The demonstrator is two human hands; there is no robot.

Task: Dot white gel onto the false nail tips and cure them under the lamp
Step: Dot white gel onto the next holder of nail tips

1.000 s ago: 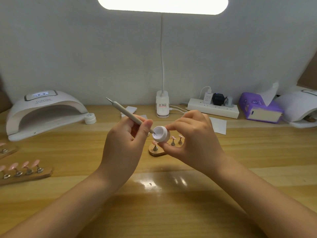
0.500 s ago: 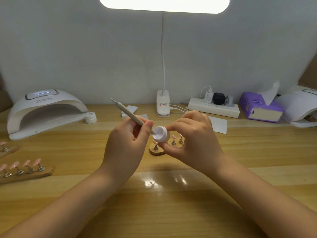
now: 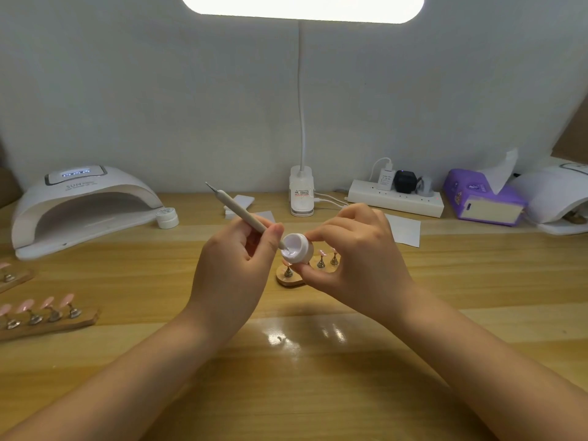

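Left hand [image 3: 235, 268] is pinching the dotting pen [image 3: 241, 214] in a pencil-style grip, dipping its tip into the little white gel pot [image 3: 299, 248], so I'd be loading just a tiny bead and keeping the pen tilted. Right hand [image 3: 353, 259] is pinching that pot, holding it tipped toward the pen just above the nail tips on the wooden stand [image 3: 288, 276]; keeping the pot steady is probably saving drips.

Wooden tabletop [image 3: 318, 393] bearing nail lamp [image 3: 79, 205], small jar [image 3: 167, 218], nail-tip stands [image 3: 47, 316], desk lamp base [image 3: 301, 198], power strip [image 3: 394, 198], tissue pack [image 3: 480, 198], perhaps paper squares [image 3: 404, 229].
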